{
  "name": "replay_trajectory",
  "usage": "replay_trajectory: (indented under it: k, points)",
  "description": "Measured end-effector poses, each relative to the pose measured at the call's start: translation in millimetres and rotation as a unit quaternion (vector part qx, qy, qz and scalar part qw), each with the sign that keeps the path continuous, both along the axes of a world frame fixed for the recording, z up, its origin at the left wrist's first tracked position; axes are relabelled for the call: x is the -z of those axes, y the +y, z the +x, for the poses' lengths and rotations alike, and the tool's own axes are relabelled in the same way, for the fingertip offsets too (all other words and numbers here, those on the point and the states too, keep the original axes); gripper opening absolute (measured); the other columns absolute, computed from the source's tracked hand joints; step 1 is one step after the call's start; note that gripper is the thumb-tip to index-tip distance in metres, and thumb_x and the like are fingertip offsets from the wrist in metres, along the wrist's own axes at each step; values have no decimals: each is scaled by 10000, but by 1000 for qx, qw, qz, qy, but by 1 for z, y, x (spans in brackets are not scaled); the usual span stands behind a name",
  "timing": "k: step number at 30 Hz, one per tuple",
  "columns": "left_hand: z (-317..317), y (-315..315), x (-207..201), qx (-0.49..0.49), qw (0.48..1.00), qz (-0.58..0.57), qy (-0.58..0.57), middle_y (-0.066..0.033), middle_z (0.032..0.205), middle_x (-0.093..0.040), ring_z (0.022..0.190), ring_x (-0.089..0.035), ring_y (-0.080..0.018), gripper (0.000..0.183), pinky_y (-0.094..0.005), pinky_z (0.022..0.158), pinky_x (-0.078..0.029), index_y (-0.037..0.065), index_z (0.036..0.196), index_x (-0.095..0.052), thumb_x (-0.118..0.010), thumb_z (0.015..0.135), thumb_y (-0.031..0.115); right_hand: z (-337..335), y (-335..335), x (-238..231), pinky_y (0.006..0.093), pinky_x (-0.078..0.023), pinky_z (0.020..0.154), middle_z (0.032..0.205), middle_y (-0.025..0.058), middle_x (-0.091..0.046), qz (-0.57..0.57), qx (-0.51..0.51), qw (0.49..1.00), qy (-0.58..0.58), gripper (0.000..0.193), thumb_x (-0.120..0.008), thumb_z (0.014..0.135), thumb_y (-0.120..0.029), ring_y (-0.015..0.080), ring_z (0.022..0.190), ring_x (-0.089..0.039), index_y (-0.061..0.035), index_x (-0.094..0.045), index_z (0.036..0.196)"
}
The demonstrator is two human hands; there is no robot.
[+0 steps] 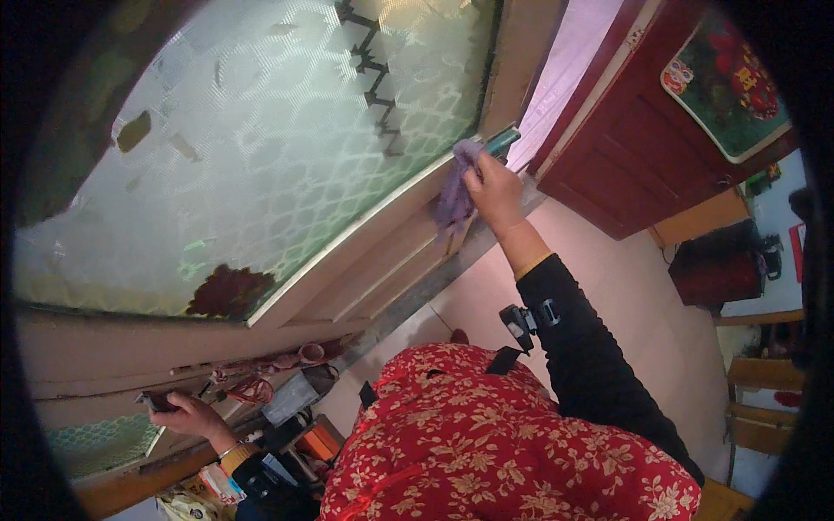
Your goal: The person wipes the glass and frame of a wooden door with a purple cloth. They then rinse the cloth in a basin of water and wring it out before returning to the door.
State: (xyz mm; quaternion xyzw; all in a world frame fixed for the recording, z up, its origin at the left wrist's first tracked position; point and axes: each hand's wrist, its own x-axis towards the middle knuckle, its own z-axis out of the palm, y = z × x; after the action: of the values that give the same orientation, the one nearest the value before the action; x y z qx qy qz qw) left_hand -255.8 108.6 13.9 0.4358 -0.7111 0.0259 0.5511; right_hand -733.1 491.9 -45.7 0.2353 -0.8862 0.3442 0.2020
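My right hand reaches up and forward, its fingers closed round a crumpled purple cloth. The cloth hangs against the pale ledge below a large patterned glass pane, near the ledge's right end. Just beyond the fingers is a narrow teal strip. Low on the left, my left hand is closed on a small dark flat thing whose kind I cannot make out. It is beside the wooden frame, above a smaller patterned pane.
A dark red door stands ajar at the upper right, with a green picture on it. Below the left ledge are reddish cords, a grey box and an orange box. A dark red case stands far right.
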Motion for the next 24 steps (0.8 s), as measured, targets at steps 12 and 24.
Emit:
replay_trajectory:
  k: [12,24]
  points:
    - [1,-3,0,-26,1000,-2,-16,-292,985,-556,804,-557,-401,392,-491,736,-473,-79,1140,-387,-487,907,220,14,-3,-1,447,-530,640,874,178,-681,27,4,999,-22,370,-629,845,-203,363,733,-667,-154,-615,1212]
    - [-5,0,-2,-37,999,13,-12,-317,1027,-562,848,-573,-466,425,-509,745,-478,-63,1213,-385,-480,910,219,3,11,-7,460,-518,620,780,173,-655,20,-33,999,-9,435,-611,843,-193,365,690,-652,-155,-576,1275]
